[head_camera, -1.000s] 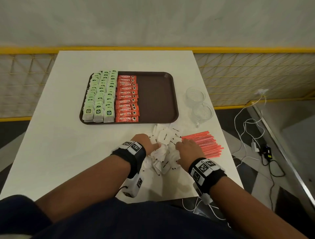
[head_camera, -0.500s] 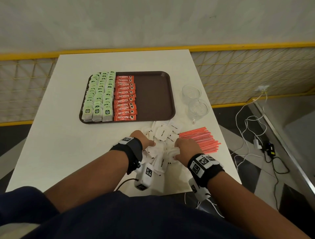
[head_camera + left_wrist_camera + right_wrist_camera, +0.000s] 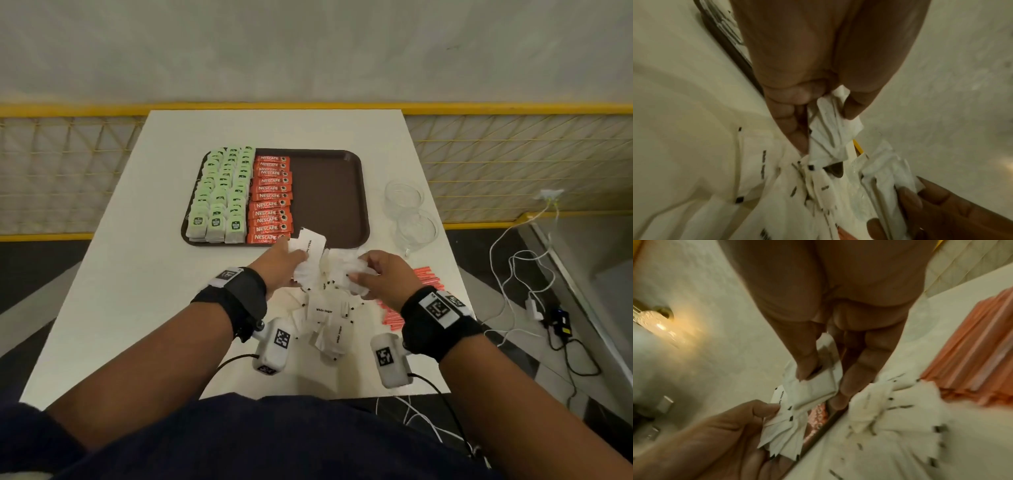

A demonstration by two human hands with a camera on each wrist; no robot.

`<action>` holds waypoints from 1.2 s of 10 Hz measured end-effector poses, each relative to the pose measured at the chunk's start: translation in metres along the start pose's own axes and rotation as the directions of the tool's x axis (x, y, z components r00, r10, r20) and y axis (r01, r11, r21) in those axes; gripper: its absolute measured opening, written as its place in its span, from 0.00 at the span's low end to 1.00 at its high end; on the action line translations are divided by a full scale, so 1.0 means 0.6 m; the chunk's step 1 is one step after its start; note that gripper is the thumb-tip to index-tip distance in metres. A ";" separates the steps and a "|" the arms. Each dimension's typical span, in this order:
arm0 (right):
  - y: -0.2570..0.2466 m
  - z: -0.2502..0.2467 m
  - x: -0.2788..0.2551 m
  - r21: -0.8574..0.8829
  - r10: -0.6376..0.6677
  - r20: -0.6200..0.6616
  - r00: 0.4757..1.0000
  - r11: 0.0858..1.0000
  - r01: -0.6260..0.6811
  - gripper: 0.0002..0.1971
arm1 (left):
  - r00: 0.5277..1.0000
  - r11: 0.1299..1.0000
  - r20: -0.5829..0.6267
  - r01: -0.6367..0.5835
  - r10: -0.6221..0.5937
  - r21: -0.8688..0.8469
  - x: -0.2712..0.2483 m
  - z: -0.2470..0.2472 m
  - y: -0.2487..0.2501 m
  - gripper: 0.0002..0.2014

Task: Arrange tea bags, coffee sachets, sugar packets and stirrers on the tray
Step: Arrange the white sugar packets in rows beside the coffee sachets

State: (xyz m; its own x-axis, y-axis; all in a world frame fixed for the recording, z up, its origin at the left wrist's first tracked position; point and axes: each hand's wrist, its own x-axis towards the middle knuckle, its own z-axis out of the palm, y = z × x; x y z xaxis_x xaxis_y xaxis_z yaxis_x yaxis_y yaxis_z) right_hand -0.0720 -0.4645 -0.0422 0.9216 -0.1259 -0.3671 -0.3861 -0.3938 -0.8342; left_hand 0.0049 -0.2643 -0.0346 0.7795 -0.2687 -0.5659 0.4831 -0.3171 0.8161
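Both hands are up off the white table (image 3: pixel 113 308) right now, each with a bunch of white sugar packets. The left hand (image 3: pixel 279 265) has its thumb and fingers closed around a fanned-out handful of packets (image 3: pixel 310 255) (one reads "White Sugar"), held just over the near edge of the brown tray (image 3: pixel 329 192). The right hand (image 3: pixel 385 275) is pinching its own crumpled bunch (image 3: pixel 349 274) between thumb and fingers – the wrist view shows that grip pretty clearly, thumb pressed on top of a packet (image 3: pixel 818 386).

The rest of the sugar packets (image 3: pixel 325 318) are in a loose pile on the table below and between the two hands.

On the tray, the green tea bags (image 3: pixel 222 195) sit in neat rows on the left side, and the red coffee sachets (image 3: pixel 272 198) are stacked in a column right beside them – the right half of the tray is bare brown surface.

The red stirrers (image 3: pixel 416 291) lie on the table under the right hand, partly hidden by it. Two clear glass cups (image 3: pixel 409 212) stand on the table to the right of the tray.
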 end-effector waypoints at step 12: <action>-0.221 0.062 0.422 0.419 0.073 -0.103 0.992 0.908 -0.023 0.03 | 0.993 0.797 0.010 -0.090 0.119 -0.598 0.275 -0.241 0.148 0.26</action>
State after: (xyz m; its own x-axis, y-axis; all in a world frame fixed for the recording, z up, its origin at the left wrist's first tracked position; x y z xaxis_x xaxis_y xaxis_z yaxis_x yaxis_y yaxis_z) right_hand 0.2113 -0.4101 -0.0399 0.8903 -0.2477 -0.3822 -0.3880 0.0269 -0.9213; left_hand 0.2340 -0.2051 -0.0384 0.8276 -0.3136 -0.4655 0.5532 0.3154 0.7711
